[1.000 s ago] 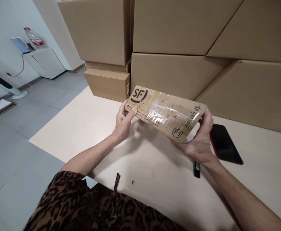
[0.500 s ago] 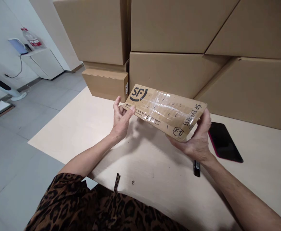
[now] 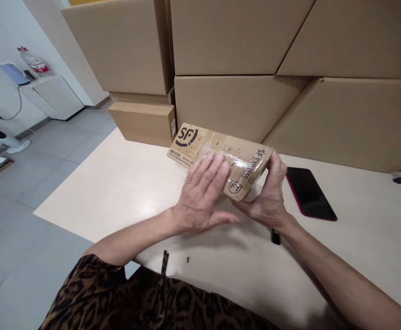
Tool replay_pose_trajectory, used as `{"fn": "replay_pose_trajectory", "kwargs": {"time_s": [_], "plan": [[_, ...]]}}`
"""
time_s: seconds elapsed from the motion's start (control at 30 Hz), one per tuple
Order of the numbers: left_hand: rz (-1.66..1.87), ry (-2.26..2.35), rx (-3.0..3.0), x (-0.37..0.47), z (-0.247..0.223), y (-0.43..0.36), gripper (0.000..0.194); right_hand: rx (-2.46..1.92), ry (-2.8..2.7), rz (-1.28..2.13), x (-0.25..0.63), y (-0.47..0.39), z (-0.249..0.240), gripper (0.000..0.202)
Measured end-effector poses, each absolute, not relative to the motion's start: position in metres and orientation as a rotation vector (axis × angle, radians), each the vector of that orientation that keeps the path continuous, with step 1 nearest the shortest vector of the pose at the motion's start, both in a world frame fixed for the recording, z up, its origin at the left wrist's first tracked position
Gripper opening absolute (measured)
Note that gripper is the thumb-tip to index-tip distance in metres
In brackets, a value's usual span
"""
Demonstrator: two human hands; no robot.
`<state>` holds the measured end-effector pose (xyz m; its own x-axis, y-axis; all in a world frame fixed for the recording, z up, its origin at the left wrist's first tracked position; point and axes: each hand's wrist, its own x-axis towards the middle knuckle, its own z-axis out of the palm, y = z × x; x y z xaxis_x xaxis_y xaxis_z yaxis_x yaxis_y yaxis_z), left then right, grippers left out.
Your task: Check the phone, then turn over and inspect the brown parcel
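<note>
A small brown cardboard box (image 3: 236,153) with black SF Express print and clear tape across its top is held tilted above the table. My right hand (image 3: 267,197) grips its right end, thumb along the end face and the other fingers partly hidden underneath. Flat on the taped top, near its middle, lies my left hand (image 3: 202,195), fingers stretched out and thumb apart. Just under my right wrist a small black object (image 3: 275,237) on the table is partly covered. To the right of that hand a dark phone or tablet with a pink edge (image 3: 312,192) lies flat.
Large cardboard boxes (image 3: 221,101) stand stacked along the back of the pale table (image 3: 93,183). A flat brown box (image 3: 141,121) stands at the back left. Beyond the table's left edge are a grey tiled floor and a white cabinet (image 3: 54,96) with a bottle on it.
My left hand has let go of the box's left end and moved right, onto its taped top. My right hand keeps its grip. The view has shifted slightly.
</note>
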<state>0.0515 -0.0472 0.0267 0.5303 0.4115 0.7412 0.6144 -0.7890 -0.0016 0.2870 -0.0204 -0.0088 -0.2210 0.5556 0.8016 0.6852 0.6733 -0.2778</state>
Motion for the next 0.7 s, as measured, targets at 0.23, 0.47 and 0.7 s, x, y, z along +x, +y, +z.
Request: {"fn": "replay_pose_trajectory", "kwargs": {"time_s": [0.23, 0.47, 0.7], "plan": [[-0.932, -0.570, -2.533, 0.075, 0.042, -0.073, 0.091, -1.021, -1.852, -0.119, 0.281, -0.022, -0.024, 0.093], [-0.979, -0.773, -2.896, 0.053, 0.065, -0.042, 0.096, -0.891, -1.901, -0.191, 0.283, -0.019, -0.021, 0.136], [-0.839, -1.013, -2.939, 0.008, 0.074, 0.010, 0.107, -0.993, -1.870, -0.049, 0.284, -0.020, -0.018, 0.135]]}}
